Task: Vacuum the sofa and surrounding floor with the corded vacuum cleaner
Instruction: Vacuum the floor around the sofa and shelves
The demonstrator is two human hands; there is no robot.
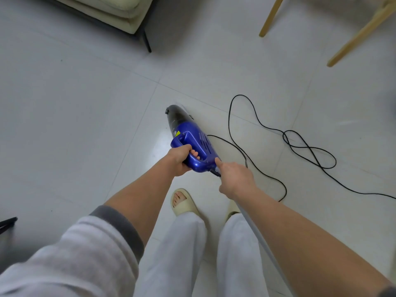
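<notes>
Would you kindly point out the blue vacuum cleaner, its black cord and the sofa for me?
blue vacuum cleaner (194,138): head view, on the blue body just ahead of the handle.
black cord (310,147): head view, on the tangled loops lying on the floor.
sofa (120,11): head view, on the cream cushion's front edge.

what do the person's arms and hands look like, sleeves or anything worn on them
The left arm wears a light grey fleecy sleeve with a darker grey cuff, pushed up so the forearm is bare. The right arm is bare too, with only a dark grey edge of sleeve at the frame corner. Neither the left hand nor the right hand shows gloves, rings or a watch.
</notes>
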